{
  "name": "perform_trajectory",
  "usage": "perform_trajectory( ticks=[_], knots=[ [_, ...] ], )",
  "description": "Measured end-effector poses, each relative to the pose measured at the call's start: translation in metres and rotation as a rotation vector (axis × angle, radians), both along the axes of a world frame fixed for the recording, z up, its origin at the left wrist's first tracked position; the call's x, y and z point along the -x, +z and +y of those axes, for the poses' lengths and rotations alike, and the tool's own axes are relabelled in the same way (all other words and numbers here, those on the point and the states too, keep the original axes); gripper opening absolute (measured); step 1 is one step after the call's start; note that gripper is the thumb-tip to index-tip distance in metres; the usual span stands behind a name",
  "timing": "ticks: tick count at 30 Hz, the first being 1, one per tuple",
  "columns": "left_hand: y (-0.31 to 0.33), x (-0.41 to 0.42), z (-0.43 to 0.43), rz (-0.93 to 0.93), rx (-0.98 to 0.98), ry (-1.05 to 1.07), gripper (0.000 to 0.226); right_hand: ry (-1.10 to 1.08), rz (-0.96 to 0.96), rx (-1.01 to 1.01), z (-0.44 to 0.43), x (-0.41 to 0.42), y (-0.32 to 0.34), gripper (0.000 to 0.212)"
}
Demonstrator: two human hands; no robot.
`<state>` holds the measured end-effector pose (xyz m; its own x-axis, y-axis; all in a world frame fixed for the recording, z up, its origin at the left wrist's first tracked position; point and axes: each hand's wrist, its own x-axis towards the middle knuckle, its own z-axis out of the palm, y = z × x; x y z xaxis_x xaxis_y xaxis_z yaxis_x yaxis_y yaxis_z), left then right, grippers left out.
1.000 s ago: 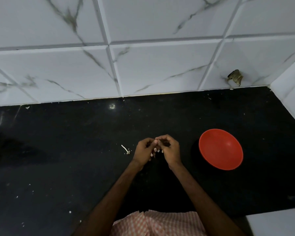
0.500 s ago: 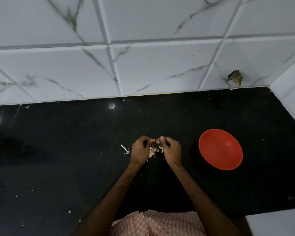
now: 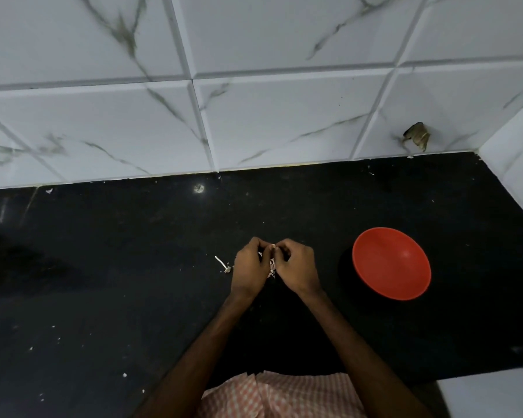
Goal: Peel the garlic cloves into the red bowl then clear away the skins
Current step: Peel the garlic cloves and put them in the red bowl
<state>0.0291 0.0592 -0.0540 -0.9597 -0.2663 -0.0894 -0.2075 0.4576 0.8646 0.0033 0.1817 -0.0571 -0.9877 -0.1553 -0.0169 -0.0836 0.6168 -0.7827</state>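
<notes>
My left hand (image 3: 249,267) and my right hand (image 3: 296,265) meet over the middle of the black counter, fingertips pinching a small garlic clove (image 3: 273,246) between them. Pale skin fragments (image 3: 272,268) show in the gap under the fingers; most of the clove is hidden. The red bowl (image 3: 391,263) stands on the counter to the right of my right hand, a hand's width away, and looks empty.
A thin garlic stem piece (image 3: 222,263) lies just left of my left hand. Small white flecks dot the black counter (image 3: 103,267). White marbled wall tiles run along the back and right side. A white surface (image 3: 489,393) sits at bottom right.
My hands have closed together again after parting slightly half a second ago, and less of the loose skin shows between them. The bowl has not moved.
</notes>
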Motion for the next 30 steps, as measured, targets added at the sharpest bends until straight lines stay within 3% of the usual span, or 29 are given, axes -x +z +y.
perform_trajectory(
  ticks=[8, 13, 21, 27, 30],
  knots=[
    [0.002, -0.003, -0.002, -0.039, 0.021, -0.062, 0.009, 0.103, 0.072, -0.166, 0.006, 0.002, 0.001, 0.013],
    [0.005, -0.003, -0.004, 0.003, 0.033, -0.127, 0.008, 0.090, 0.078, -0.092, 0.011, 0.004, 0.003, 0.014],
    [0.002, -0.002, -0.006, -0.034, -0.179, -0.034, 0.010, 0.084, -0.001, 0.085, 0.015, 0.004, -0.001, 0.007],
    [0.001, -0.001, -0.008, -0.056, -0.132, -0.050, 0.011, 0.062, -0.011, 0.302, 0.021, 0.002, 0.001, 0.014],
    [0.004, -0.001, -0.008, -0.060, -0.081, -0.098, 0.011, 0.106, 0.021, 0.287, 0.019, 0.000, 0.008, 0.010]
  ],
)
